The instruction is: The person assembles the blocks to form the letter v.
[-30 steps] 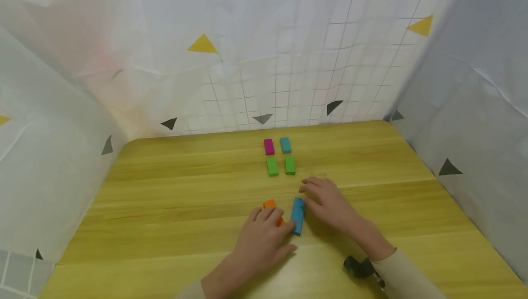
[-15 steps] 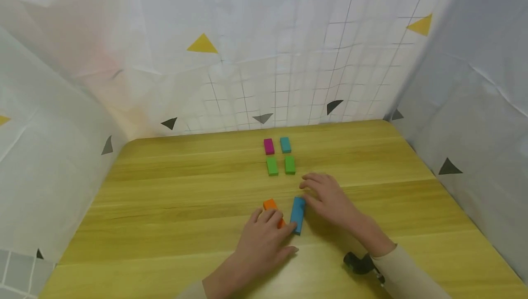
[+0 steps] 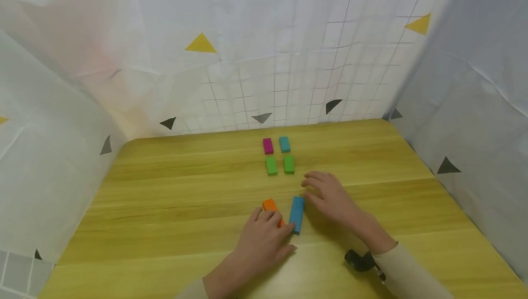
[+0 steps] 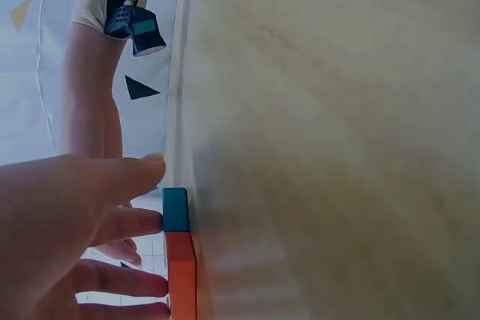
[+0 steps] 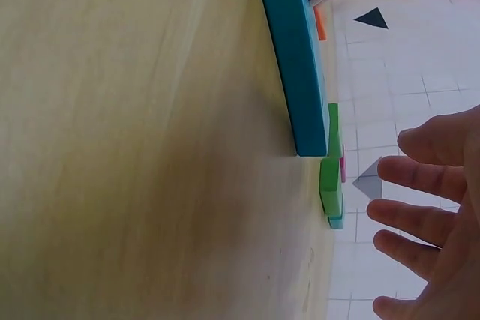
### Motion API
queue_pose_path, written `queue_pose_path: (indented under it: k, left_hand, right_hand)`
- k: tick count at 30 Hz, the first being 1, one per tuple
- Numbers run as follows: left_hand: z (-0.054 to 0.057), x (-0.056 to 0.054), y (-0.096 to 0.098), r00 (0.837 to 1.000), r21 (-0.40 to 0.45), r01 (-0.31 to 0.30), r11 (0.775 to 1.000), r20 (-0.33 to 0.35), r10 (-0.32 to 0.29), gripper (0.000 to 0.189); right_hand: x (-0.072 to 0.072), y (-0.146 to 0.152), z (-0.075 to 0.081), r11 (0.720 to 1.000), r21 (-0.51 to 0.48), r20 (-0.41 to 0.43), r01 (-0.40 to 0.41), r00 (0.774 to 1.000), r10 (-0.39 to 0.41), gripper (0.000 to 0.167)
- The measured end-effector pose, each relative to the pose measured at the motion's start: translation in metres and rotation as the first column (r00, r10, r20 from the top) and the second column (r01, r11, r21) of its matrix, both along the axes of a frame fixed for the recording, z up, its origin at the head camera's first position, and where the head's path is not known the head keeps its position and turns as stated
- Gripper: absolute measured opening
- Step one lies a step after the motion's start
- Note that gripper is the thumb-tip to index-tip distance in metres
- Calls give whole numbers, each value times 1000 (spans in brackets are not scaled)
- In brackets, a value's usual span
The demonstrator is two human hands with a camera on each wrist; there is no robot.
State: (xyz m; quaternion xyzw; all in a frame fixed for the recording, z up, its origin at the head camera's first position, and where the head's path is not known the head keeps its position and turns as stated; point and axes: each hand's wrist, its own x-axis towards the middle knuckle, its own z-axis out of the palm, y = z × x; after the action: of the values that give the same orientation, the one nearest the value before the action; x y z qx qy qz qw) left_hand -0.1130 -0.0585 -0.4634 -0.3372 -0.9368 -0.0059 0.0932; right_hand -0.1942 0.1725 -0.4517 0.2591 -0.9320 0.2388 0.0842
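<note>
A long blue block [image 3: 297, 211] lies on the wooden table, beside a slanted orange block [image 3: 269, 204]. My left hand [image 3: 261, 242] rests over them: one fingertip touches the near end of the blue block, and other fingers lie on the orange one, partly hiding it. In the left wrist view these fingertips meet the blue block [image 4: 175, 210] and the orange block [image 4: 182, 275], the thumb apart from both. My right hand [image 3: 332, 199] hovers just right of the blue block's far end, fingers loosely bent and holding nothing. The right wrist view shows a gap between this hand and the blue block [image 5: 296, 65].
Further back lie two green blocks, left [image 3: 271, 166] and right [image 3: 289, 164]. Behind them are a magenta block [image 3: 268, 146] and a light blue block [image 3: 284, 144]. White sheeting [image 3: 144, 83] with coloured triangles walls the table. A black camera [image 3: 360, 261] sits at the right wrist.
My right hand has drifted slightly forward and away from the blue block. The left hand and the blocks stay practically in place.
</note>
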Motion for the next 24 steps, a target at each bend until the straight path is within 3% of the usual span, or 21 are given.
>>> queue_pose_path:
  k: [14,24]
  left_hand:
    - [1,4,-1,998,-52,-11,999,61,15,59]
    - [1,6,-2,999,-48,-15,999,36,17,59]
  right_hand:
    - [-19,4,-4,1000,-14,41,8,999,-8,26]
    - [-32,4,-6,1000,11,47,5,999,-5,26]
